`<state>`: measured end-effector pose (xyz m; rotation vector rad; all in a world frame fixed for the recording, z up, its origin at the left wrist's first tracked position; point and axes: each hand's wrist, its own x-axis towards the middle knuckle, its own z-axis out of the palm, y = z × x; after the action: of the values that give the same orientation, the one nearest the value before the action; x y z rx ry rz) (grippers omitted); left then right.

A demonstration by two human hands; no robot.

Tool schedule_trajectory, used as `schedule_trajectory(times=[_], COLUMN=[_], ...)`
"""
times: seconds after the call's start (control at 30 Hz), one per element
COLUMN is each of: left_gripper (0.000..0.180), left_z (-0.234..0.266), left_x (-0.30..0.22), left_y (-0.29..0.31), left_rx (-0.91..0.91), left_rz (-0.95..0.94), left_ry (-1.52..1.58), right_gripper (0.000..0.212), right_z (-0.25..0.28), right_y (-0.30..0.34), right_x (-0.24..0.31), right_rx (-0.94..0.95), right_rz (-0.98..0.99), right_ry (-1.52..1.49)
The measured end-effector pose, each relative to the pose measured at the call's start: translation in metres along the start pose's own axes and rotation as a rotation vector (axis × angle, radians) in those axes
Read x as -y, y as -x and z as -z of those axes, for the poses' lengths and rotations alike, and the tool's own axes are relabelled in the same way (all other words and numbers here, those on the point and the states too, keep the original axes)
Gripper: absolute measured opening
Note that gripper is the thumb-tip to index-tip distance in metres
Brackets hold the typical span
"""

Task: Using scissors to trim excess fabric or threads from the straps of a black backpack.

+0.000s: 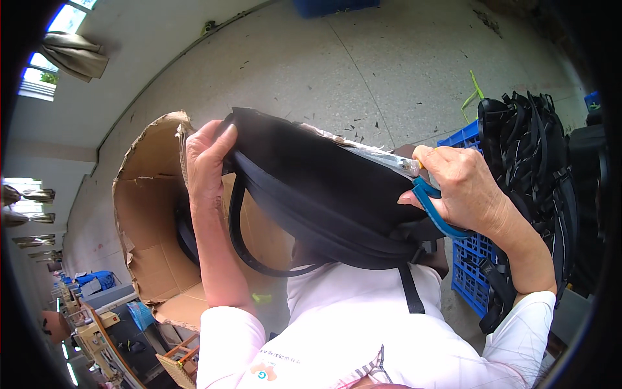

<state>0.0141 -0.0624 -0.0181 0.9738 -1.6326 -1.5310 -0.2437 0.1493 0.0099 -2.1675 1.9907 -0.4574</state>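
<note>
My left hand (208, 155) is closed on the upper left corner of a black fabric bag piece (317, 185), thumb on top. The piece spans the space between my hands, its lower folds near my lap, with a black loop strap (237, 236) curving below its left side. In my right hand (463, 185) is a pair of scissors (435, 211) with teal handles. Their silvery blades point left along the fabric's upper edge, where a pale ragged strip shows. Whether the blades are parted I cannot tell.
A large open cardboard box (152, 233) stands at left, with something dark inside. At right, black straps and bags (534, 162) hang over a blue plastic crate (472, 269). Dark scraps lie on the grey floor (304, 71). Sewing-type worktables (107, 337) are at lower left.
</note>
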Motion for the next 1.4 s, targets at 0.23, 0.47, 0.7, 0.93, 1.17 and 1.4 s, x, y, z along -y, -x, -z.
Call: schedule_trajectory(times=[0.23, 0.47, 0.7, 0.93, 1.17, 1.4], left_gripper=[0.021, 0.022, 0.023, 0.021, 0.019, 0.017], left_z=[0.003, 0.005, 0.004, 0.0, 0.001, 0.002], left_x=[0.0, 0.003, 0.005, 0.0, -0.001, -0.002], left_y=[-0.001, -0.001, -0.001, 0.002, 0.005, 0.005], left_rx=[0.031, 0.04, 0.044, 0.068, 0.077, 0.085], left_rz=[-0.024, -0.022, -0.026, -0.035, -0.033, -0.033], left_ry=[0.037, 0.004, 0.023, 0.05, 0.051, 0.068], right_gripper=[0.055, 0.052, 0.047, 0.055, 0.049, 0.047], right_z=[0.001, -0.009, -0.013, -0.002, -0.013, -0.01], right_y=[-0.01, -0.018, -0.011, -0.025, -0.023, -0.031], right_x=[0.004, -0.002, -0.002, 0.013, 0.007, 0.012], right_rx=[-0.055, -0.083, -0.111, -0.087, -0.044, -0.143], right_rz=[0.012, 0.069, 0.075, 0.047, 0.047, 0.069], right_ry=[0.037, 0.075, -0.003, 0.096, 0.061, 0.015])
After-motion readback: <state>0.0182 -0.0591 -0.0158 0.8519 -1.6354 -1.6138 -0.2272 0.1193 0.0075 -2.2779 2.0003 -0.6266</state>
